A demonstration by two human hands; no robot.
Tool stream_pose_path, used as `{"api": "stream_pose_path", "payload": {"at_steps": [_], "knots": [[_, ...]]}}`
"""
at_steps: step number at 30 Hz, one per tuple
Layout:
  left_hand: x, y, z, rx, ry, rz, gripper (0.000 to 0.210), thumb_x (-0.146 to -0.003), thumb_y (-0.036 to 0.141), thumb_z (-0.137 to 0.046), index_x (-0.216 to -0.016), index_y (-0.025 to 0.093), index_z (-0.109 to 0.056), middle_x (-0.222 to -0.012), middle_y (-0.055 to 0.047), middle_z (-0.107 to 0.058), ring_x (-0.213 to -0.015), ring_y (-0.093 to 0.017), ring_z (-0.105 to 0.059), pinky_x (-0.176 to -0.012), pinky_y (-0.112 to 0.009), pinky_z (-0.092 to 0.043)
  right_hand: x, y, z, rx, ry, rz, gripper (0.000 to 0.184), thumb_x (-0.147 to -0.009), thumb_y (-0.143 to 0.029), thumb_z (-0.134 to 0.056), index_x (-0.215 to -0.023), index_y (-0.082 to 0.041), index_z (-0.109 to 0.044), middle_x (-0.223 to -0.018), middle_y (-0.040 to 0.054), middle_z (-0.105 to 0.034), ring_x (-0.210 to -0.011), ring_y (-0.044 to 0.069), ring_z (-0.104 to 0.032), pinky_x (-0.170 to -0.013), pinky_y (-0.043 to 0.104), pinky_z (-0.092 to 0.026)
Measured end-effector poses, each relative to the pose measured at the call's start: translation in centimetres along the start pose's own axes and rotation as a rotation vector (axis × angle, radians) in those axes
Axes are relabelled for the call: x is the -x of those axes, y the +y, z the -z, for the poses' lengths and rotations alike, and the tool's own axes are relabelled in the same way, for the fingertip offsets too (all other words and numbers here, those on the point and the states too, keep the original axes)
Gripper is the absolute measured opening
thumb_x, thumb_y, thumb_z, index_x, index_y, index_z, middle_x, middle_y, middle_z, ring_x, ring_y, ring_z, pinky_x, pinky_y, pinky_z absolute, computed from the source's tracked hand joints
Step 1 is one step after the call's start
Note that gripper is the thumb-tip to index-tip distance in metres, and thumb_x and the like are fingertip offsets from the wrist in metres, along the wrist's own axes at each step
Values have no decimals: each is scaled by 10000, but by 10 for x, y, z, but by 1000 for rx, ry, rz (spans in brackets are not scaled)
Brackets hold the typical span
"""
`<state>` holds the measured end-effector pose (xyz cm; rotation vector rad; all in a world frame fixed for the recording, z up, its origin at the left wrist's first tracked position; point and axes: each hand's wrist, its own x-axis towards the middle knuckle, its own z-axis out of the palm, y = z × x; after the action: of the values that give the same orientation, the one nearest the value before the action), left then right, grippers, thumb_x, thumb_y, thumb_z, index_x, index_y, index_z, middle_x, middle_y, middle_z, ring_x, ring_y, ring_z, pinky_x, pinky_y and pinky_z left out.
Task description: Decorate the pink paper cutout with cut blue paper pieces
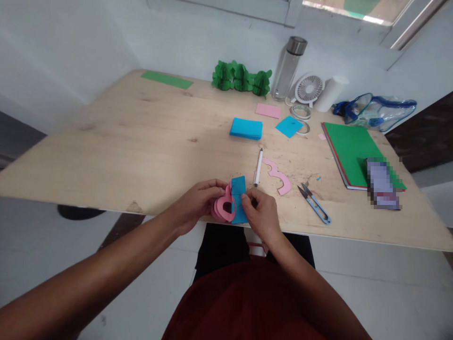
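Observation:
Close to the table's front edge, my left hand (pixel 209 197) is closed on a layered pink paper cutout (pixel 222 213) with curved edges and a hole. Against its right side lies a blue paper piece (pixel 239 208), which shows a crease. My right hand (pixel 262 211) pinches the right edge of that blue paper between thumb and fingers. Just beyond lie a white pen (pixel 258 167) and a pink paper strip (pixel 283 182) cut in a wavy, 3-like shape. A pair of blue thread snips (pixel 316 205) rests to the right, its blades apart.
A blue paper stack (pixel 247 129), a blue sheet (pixel 289 126), tape rolls (pixel 300 112) and a green paper garland (pixel 241 78) lie farther back. A glass bottle (pixel 287 71) and small fan (pixel 308 89) stand by the wall. At right are a green folder (pixel 354 151) and blurred phone-like object (pixel 382 184).

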<state>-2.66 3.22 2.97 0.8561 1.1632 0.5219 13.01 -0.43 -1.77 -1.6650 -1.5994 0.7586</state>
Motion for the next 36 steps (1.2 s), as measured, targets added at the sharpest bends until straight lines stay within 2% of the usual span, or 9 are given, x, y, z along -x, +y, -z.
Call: {"api": "stream_pose_path", "payload": {"at_steps": [9,16,23,36], "knots": [[1,-1,0,31,-10,-24,226,-696,295,-649,-867,148,-638,-784,-45,-651,-707,-193,-598,-620,-313,-502,0,0,0,-6,-7,-5,241,-834,-237,-471,-611,-179,-539,-549,-32,-467,-527,104,-419,-512,236,-276],[-2,-5,-7,-88,80,-118,250,-627,230,-709,-849,146,-630,-785,-37,-650,-698,-155,-584,-609,-240,-469,-1,1,0,27,-3,12,254,-837,-255,-476,-608,-179,-556,-540,-33,-468,-531,107,-424,-516,234,-287],[-3,-7,-12,-129,146,-43,307,-613,268,-738,-875,160,-622,-724,-12,-628,-640,-150,-574,-531,-236,-469,-2,1,1,31,-19,-1,266,-835,-272,-476,-598,-179,-551,-539,-32,-474,-537,108,-426,-524,232,-299],[0,-9,-15,-169,148,-83,305,-603,287,-721,-863,159,-626,-704,-10,-631,-643,-165,-580,-554,-261,-464,-1,2,4,11,-57,24,284,-859,-259,-451,-590,-186,-504,-543,-38,-436,-544,110,-408,-527,231,-289]]}}
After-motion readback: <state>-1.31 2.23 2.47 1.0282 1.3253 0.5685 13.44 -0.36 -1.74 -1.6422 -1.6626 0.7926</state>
